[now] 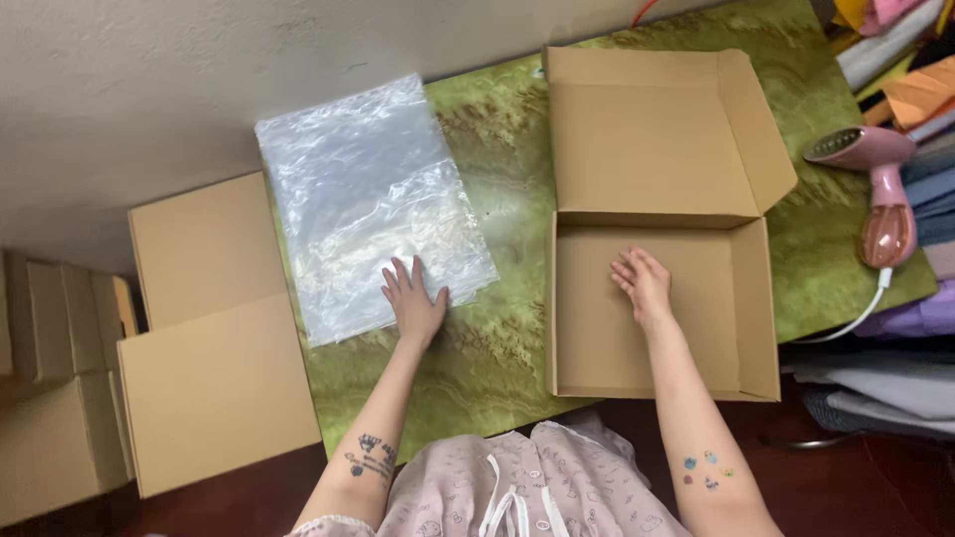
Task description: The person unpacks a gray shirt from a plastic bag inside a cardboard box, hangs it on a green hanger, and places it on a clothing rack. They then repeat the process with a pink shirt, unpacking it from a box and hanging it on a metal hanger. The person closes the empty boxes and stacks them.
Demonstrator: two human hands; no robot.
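Note:
My left hand (414, 301) lies flat, fingers spread, on the near right corner of a stack of clear plastic bags (368, 199) on the green marbled table (497, 338). My right hand (644, 283) rests palm down, fingers apart, inside an open brown cardboard box (756, 328), on its bare floor. The box's lid (647, 134) is folded back flat toward the wall. Neither hand holds anything.
Closed flat cardboard boxes (214, 328) sit at the table's left end, with more boxes (60, 398) stacked beyond them. A pink hair dryer (880, 189) with a white cord lies at the right edge beside folded fabrics (925, 109). A wall runs behind the table.

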